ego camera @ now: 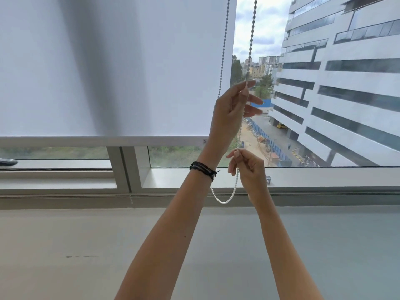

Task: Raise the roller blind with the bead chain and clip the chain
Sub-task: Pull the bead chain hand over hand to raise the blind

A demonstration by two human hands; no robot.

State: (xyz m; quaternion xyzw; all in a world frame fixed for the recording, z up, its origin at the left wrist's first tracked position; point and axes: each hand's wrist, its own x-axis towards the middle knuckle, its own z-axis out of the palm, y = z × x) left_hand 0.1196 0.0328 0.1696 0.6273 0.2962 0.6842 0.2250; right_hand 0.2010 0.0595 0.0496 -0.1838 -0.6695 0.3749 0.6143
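A white roller blind [121,68] covers most of the window, its bottom bar [101,141] hanging a little above the sill. A white bead chain [251,37] runs down in two strands at the blind's right edge and loops at the bottom [223,201]. My left hand [229,113], with a dark bracelet on the wrist, pinches the right strand between thumb and forefinger, higher up. My right hand [249,167] pinches the same strand lower down, just above the sill. A small clip-like fitting [268,180] shows on the frame behind my right hand, partly hidden.
The window frame and sill [324,176] run across the view, with a vertical mullion [127,167] left of my arms. A plain wall [86,245] lies below. A tall building and a street show through the glass on the right.
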